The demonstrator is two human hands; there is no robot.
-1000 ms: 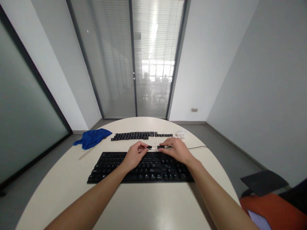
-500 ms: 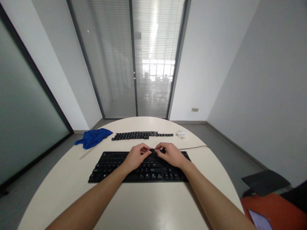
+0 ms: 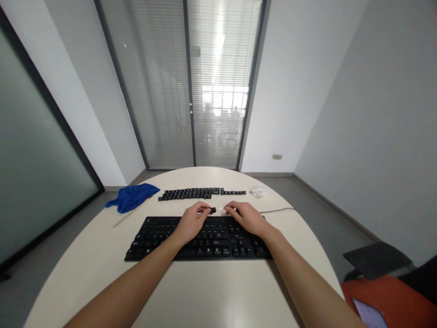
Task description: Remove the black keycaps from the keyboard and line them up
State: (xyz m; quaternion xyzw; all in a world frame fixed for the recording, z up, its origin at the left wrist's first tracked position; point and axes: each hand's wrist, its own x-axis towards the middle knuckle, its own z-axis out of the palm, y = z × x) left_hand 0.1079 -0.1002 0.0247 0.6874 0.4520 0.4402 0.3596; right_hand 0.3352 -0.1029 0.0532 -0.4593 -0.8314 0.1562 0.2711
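A black keyboard [image 3: 160, 237] lies on the round pale table [image 3: 191, 291] in front of me. My left hand [image 3: 191, 220] hovers over its upper middle, fingers pinched on a small black keycap [image 3: 212, 210]. My right hand [image 3: 246, 217] is just to the right, fingers closed on a thin pale tool [image 3: 227, 209] whose tip points at the keycap. A small gap separates the keycap from the tool tip. Beyond the keyboard, several loose black keycaps [image 3: 194, 194] lie in rows.
A blue cloth [image 3: 131, 197] lies at the table's back left with a pale stick [image 3: 127, 216] beside it. A crumpled white tissue [image 3: 258, 191] sits at the back right. The keyboard cable [image 3: 280, 210] runs off to the right. An orange seat [image 3: 389, 300] stands at the lower right.
My hands came together over the keyboard half a second ago and have drawn slightly apart again. The keycap stays in my left fingers, the tool in my right.
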